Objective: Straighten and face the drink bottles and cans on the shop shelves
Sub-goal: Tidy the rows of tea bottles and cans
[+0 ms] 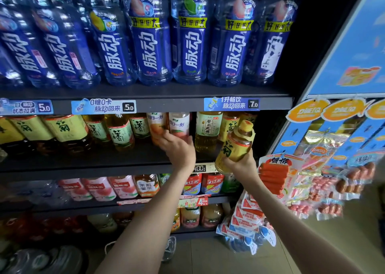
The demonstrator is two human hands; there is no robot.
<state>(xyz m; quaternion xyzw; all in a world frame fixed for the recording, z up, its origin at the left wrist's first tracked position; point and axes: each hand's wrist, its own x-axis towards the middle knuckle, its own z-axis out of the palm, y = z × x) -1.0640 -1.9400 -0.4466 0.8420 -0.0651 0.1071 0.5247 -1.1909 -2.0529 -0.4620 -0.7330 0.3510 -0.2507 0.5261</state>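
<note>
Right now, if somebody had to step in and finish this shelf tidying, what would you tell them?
Left hand: open, fingers against the pink-label bottles on the middle shelf.
Right hand: grips a yellow tea bottle, tilted, off the shelf at its right end.
Done: nothing I can confirm.
Left: put that bottle back upright, label forward, then face the rest of the row.

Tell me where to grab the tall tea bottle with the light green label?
Grip the tea bottle round its labelled middle, coming from the front. It stands upright, the shelf edge above hides its cap, and a neighbouring bottle crowds its right side.
</note>
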